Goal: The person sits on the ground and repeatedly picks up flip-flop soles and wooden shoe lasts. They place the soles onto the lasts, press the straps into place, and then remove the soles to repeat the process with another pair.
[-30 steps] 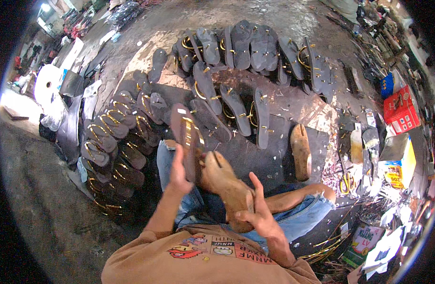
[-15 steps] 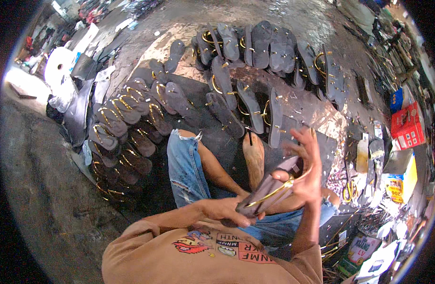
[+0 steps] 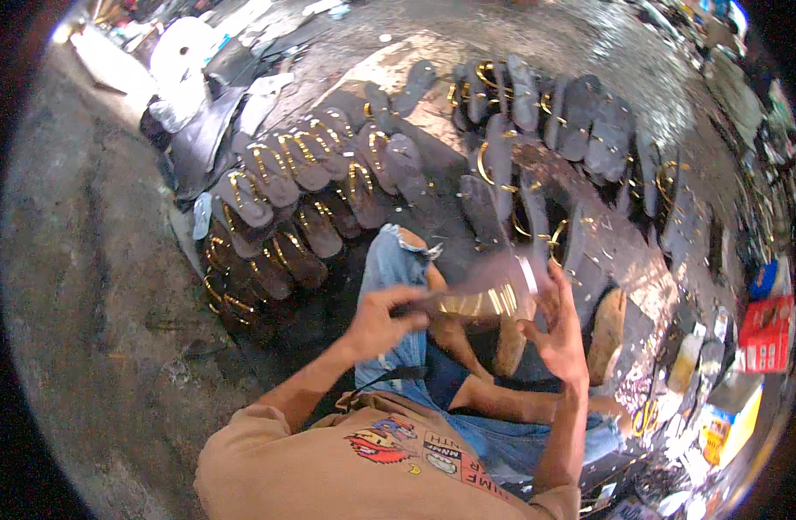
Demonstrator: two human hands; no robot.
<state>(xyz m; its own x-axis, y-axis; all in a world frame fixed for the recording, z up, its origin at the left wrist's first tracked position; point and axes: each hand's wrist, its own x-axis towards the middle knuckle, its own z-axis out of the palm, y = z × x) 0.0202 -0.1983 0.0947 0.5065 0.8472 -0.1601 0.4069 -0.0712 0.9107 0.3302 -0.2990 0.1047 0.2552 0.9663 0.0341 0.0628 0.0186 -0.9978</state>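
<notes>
A dark flat sandal (image 3: pixel 476 292) with shiny gold straps is held in front of me, tilted and smeared by motion. My left hand (image 3: pixel 383 326) closes around its left end, thumb against fingers. At the sandal's other end my right hand (image 3: pixel 557 334) is raised with thumb and fingers apart. Its fingertips are close to the sandal's edge; whether they touch it I cannot tell. Beyond my knees, more gold-strapped sandals (image 3: pixel 311 163) stand in rows at the left, and others (image 3: pixel 580 119) lie loosely grouped farther right.
Crossed legs in torn jeans (image 3: pixel 387 264) lie below the hands. A tan foot-shaped piece (image 3: pixel 608 336) stands right of my right hand. At the right are a red box (image 3: pixel 766 334), a yellow-and-white container (image 3: pixel 734 425) and scattered scraps. A white roll (image 3: pixel 177 54) is far left.
The view has swung left, so the sandals appear farther right. The held sandal has been raised away from my lap and turned flatter. The right thumb has come off the sandal.
</notes>
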